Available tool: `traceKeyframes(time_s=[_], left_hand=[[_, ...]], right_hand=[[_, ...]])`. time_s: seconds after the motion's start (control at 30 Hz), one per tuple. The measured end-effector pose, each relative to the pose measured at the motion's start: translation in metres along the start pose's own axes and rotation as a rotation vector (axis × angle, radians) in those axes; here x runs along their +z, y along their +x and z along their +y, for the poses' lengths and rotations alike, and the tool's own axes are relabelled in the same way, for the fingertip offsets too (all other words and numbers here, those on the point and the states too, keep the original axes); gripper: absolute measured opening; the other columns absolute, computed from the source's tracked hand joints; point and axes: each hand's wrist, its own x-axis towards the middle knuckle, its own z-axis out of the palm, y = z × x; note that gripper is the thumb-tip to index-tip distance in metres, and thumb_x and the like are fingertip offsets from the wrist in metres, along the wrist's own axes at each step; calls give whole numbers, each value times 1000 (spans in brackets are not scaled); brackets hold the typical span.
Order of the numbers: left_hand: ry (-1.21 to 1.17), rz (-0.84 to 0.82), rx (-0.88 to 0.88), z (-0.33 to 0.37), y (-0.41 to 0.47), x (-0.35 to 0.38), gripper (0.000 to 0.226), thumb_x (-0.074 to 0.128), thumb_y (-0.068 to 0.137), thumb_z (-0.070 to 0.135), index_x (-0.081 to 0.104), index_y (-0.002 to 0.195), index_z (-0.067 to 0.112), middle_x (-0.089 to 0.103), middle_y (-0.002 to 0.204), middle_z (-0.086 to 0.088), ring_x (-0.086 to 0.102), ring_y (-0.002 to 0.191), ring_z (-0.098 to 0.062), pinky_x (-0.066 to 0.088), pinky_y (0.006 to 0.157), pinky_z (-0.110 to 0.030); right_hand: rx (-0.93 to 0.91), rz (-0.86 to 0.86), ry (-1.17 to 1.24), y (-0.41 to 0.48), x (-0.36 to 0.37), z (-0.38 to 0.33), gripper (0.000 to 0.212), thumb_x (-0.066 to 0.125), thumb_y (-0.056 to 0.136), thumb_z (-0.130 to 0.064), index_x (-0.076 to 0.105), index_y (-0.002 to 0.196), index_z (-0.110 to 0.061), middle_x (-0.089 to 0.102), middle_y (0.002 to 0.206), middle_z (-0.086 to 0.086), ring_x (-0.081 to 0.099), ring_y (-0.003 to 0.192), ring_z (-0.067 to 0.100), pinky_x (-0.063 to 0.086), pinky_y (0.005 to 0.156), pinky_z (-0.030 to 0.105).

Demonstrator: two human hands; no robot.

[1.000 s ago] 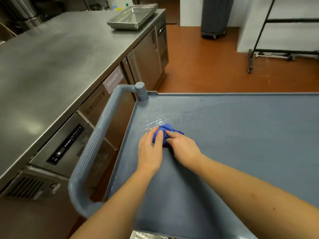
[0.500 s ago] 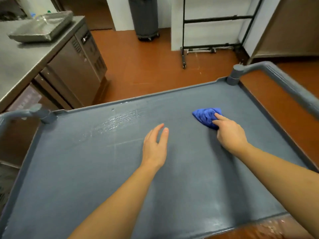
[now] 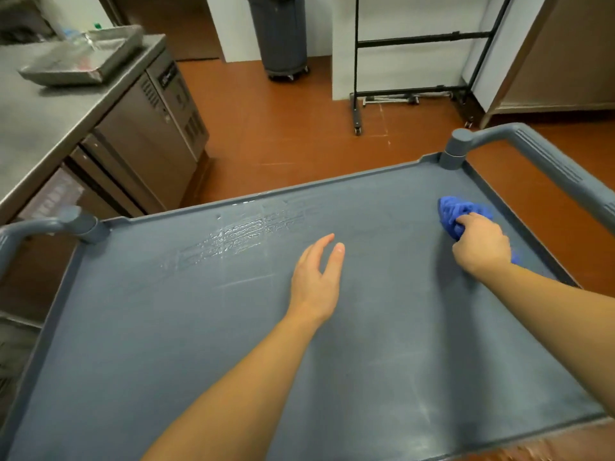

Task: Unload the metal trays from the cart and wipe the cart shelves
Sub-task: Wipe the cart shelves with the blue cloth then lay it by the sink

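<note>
Red-brown floor runs across the middle of the room, scuffed with pale streaks. Over on the left, a steel counter with soft light spread across its top. Beneath it sits a steel cabinet with vent slots on its end face. At the back, a grey bin on wheels stands on the floor by a white wall. Just right of the bin, a black rack of thin tube, on casters, stands close against that wall. Far right, a tall brownish panel with a metal edge reaches the floor. Back left, a dim doorway.
</note>
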Motion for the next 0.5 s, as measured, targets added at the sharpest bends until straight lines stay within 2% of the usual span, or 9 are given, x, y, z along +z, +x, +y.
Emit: traceKeyframes(time_s=[0.17,0.27,0.4,0.5], left_hand=[[32,85,-43,-24,-5,-65,39,47,98,39,53,133,26,49,135,14,41,123,2,29,108,-22],[40,151,-91,-48,-13,-115,39,48,97,40,53,133,26,50,137,11,42,127,-2,30,110,-25],[36,260,-126,-71,-27,-185,42,48,95,44,53,133,26,50,138,11,42,129,-4,30,112,-28],[32,341,-148,-86,-42,-239,39,47,97,41,52,133,27,50,138,13,42,128,-1,30,110,-24]], right_hand=[[-343,-31,-184,-33,47,-112,25,51,83,4,54,107,-4,46,123,12,50,95,32,35,58,34],[-459,-65,-155,-55,77,-181,29,51,80,6,52,107,-5,45,123,10,53,96,34,31,53,34],[-655,-110,-97,-112,113,-285,54,51,78,8,43,128,-8,42,133,6,54,104,28,34,53,34],[-746,-140,-76,-164,139,-356,71,56,81,4,29,144,-12,28,147,6,54,109,25,35,55,31]])
